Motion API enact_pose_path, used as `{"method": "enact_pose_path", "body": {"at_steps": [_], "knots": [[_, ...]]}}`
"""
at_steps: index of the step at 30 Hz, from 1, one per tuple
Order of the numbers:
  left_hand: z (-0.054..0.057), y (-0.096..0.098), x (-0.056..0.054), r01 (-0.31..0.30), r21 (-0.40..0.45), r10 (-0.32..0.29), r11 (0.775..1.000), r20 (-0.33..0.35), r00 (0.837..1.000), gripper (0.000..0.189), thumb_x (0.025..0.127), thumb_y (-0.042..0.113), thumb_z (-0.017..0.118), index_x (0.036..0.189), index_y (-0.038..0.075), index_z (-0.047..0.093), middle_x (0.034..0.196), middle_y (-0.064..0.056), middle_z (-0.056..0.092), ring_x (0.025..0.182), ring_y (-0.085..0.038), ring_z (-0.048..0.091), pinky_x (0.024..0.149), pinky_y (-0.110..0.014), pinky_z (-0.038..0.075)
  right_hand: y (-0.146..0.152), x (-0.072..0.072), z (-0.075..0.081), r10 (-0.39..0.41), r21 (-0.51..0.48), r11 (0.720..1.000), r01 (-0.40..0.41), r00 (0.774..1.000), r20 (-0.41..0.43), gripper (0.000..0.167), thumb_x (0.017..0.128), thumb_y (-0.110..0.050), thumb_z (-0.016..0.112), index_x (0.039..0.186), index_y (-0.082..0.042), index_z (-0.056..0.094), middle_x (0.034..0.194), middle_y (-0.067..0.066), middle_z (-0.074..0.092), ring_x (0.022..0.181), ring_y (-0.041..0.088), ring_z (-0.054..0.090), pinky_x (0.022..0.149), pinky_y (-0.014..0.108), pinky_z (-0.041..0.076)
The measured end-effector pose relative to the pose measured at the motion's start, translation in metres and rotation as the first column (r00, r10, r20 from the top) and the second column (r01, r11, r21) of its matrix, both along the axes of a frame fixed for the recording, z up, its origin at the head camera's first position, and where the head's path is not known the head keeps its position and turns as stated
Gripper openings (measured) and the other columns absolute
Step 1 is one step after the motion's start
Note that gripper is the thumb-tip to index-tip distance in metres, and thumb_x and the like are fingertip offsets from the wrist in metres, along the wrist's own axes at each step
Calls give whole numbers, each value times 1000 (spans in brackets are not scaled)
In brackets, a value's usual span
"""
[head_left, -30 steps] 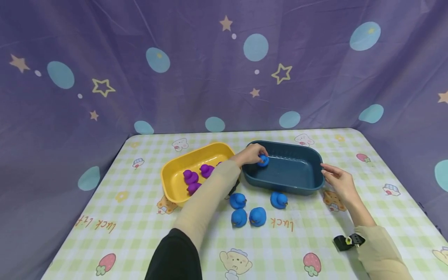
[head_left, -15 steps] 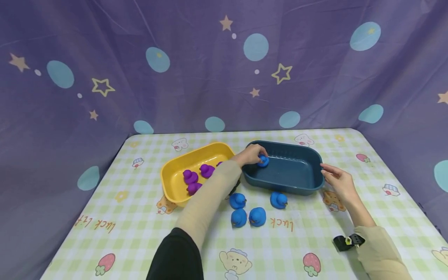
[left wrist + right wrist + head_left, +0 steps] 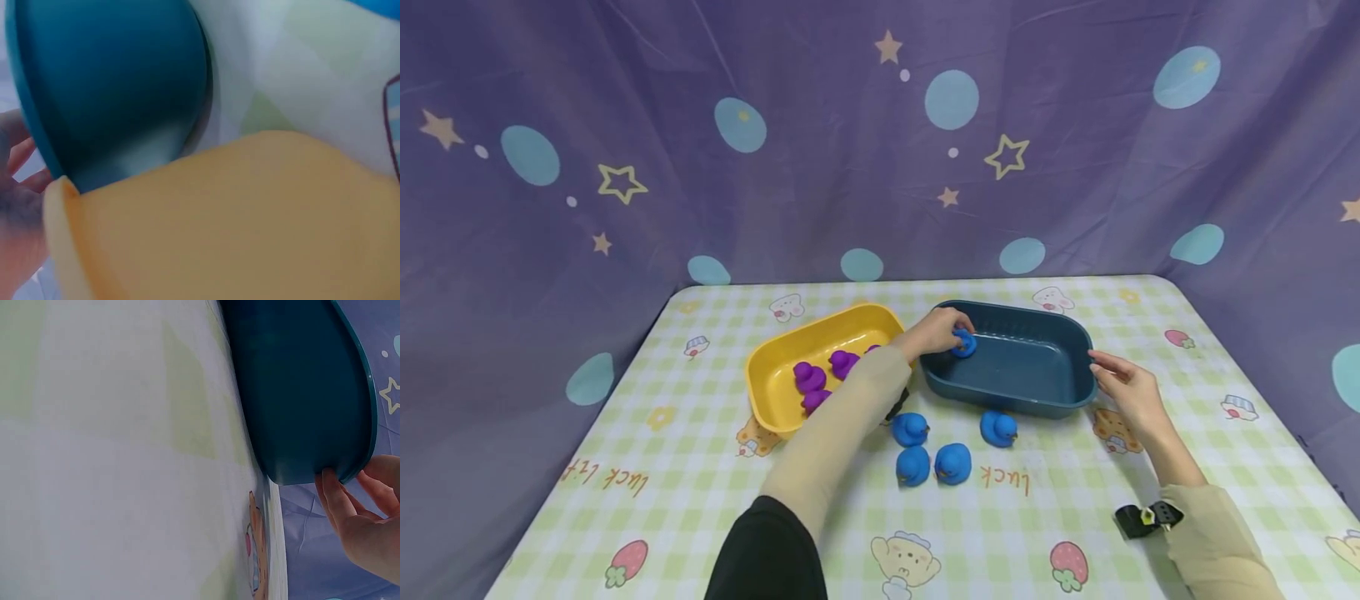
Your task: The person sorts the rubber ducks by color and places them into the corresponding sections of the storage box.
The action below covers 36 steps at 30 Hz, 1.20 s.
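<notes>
1. basically unchanged vs a sec ago: blue toy duck [image 3: 967, 347] still pinched by L hand [image 3: 937, 330] inside teal tub [image 3: 1026, 367]
2. tub touched by R hand [image 3: 1131, 393], fingers loose
3. placing prob not done yet

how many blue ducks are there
5: the held duck, in the left hand over or in the dark tray; on the tablecloth, the near-left duck, near-right duck, far-left duck and far-right duck. The left arm may hide others.

Checked tablecloth [image 3: 1000, 533] under yellow basin [image 3: 772, 379], teal basin [image 3: 1022, 367], four blue ducks [image 3: 953, 463].
</notes>
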State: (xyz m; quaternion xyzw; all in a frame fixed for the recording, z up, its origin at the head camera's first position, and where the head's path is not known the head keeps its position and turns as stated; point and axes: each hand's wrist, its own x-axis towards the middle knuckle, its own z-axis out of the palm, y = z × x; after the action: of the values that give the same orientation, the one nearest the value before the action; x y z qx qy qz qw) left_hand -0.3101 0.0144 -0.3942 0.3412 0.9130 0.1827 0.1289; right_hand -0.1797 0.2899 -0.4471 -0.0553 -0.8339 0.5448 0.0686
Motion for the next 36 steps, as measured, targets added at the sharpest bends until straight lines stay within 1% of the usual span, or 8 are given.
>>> {"method": "enact_pose_path", "body": {"at_steps": [2,4,9,15,18,21,29,36], "knots": [[2,-3,3,18,8,-18,1000,-14,1000,25,84,10,58,109,8,62,108,-5,61,98,-15,54,86,-23,43,-1,1,1,1,-5,1000,-1,1000,-5,54,89,-38,48,128,0,45,127,14,46,92,-14,46,74,7,44],[5,-5,8,27,6,-27,1000,-22,999,25,85,11,58,109,8,62,109,-4,61,97,-14,53,85,-23,43,-2,2,5,4,5,1000,-4,1000,0,53,90,-34,47,127,3,44,129,24,42,92,-13,45,73,7,44],[8,-11,19,33,15,-33,999,-17,999,27,86,13,57,112,9,61,112,-4,58,96,-15,52,84,-24,43,-4,2,6,-1,15,1000,1,1000,-4,53,90,-35,47,127,3,45,127,21,44,90,-14,45,72,6,44],[13,-20,32,63,78,-61,995,-25,998,28,86,14,57,113,6,60,107,-9,56,92,-21,51,81,-24,43,-4,2,5,-19,-2,1000,19,1000,-5,51,89,-34,49,126,1,46,124,14,49,88,-15,46,70,6,44],[14,-24,39,87,115,-84,990,-31,996,28,86,14,58,112,5,60,106,-11,56,92,-22,52,82,-24,44,-3,3,5,-15,-6,1000,15,1000,-12,51,89,-33,49,126,3,46,121,10,50,88,-15,46,71,6,44],[17,-30,47,92,132,-88,987,-37,995,29,86,15,58,113,5,60,107,-11,56,94,-23,52,85,-27,43,-2,4,6,4,14,1000,-3,1000,-16,52,90,-34,48,126,4,45,121,10,49,89,-15,46,72,7,44],[19,-47,71,88,150,-77,985,-76,994,27,86,18,58,111,10,61,112,-6,54,100,-19,51,89,-25,42,0,5,9,14,33,999,-14,1000,-8,53,90,-34,46,127,3,43,128,24,42,90,-15,44,72,6,44],[22,-66,91,104,162,-91,981,-84,992,26,85,17,58,110,8,61,110,-5,54,100,-20,52,86,-26,43,-4,1,5,-9,20,1000,9,1000,-12,50,90,-32,48,126,3,46,125,18,47,88,-15,46,70,5,44]]}}
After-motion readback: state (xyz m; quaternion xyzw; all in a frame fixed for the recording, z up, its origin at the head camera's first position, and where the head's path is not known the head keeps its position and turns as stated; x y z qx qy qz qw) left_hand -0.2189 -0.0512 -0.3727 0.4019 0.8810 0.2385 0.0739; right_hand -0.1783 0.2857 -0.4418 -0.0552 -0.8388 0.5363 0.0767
